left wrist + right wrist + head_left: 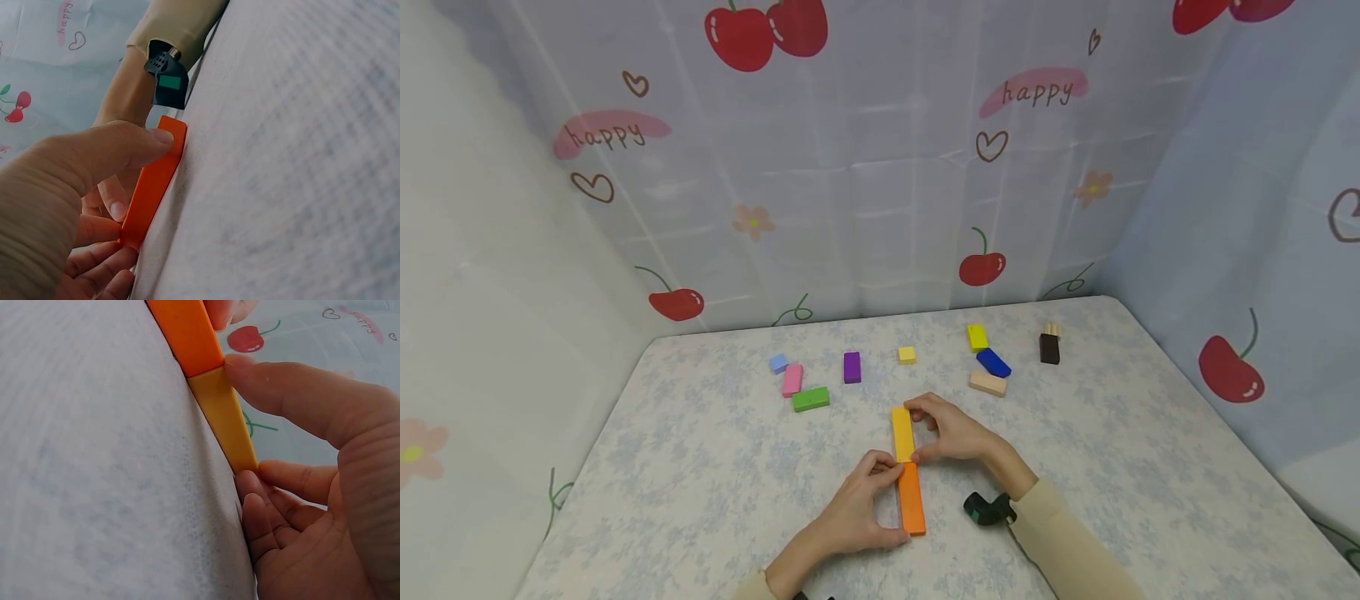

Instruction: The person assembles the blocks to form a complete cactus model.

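Observation:
An orange block (912, 500) and a yellow block (902, 435) lie flat on the table, end to end in one line, their short ends touching. My left hand (859, 510) holds the orange block lengthwise, thumb at its near end and fingertips at its far end; the left wrist view shows this grip on the orange block (153, 187) closely. With thumb and fingers at opposite ends, my right hand (958, 433) pinches the yellow block. In the right wrist view, its thumb touches the yellow block (225, 419) beside the seam with the orange one.
Farther back on the patterned table (700, 467) lie a green block (811, 399), pink block (792, 381), light blue block (778, 363), purple block (852, 367), pale yellow block (907, 356), bright yellow block (977, 338), dark blue block (994, 362), beige block (987, 383) and dark brown block (1049, 349).

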A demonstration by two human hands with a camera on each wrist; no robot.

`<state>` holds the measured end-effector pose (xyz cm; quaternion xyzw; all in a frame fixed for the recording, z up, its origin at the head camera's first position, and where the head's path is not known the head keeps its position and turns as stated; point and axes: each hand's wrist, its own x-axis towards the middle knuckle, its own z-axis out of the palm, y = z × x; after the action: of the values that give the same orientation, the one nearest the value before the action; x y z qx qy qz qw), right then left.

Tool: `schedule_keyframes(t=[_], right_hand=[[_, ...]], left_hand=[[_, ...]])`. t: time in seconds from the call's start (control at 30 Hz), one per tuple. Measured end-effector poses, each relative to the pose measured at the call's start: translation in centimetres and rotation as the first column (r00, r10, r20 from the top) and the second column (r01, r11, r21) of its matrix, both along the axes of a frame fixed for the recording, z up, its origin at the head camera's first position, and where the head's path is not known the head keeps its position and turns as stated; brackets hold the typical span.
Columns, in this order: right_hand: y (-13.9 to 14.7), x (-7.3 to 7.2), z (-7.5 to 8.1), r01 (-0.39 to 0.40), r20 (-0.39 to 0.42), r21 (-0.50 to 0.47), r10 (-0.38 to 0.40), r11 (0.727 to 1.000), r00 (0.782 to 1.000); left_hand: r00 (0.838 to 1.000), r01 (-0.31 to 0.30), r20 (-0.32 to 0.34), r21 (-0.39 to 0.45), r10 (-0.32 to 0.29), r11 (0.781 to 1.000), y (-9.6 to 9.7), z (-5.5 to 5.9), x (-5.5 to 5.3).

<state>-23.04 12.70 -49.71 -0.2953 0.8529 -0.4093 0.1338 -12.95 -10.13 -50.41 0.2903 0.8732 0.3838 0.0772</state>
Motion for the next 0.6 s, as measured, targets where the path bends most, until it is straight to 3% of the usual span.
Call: schedule_keyframes(t=[0.37, 0.6], right_hand=[[0.16, -0.12, -0.04, -0.007, 0.010, -0.011, 0.007, 1.000, 1.000], [0.33, -0.14, 0.14, -0.010, 0.045, -0.026, 0.012, 1.000, 0.999]], left_hand=[[1.000, 0.001, -0.003, -0.002, -0.001, 1.000, -0.13, -0.16, -0.14], [0.997, -0.045, -0.067, 0.050, 0.049, 0.998, -0.22, -0.02, -0.30]])
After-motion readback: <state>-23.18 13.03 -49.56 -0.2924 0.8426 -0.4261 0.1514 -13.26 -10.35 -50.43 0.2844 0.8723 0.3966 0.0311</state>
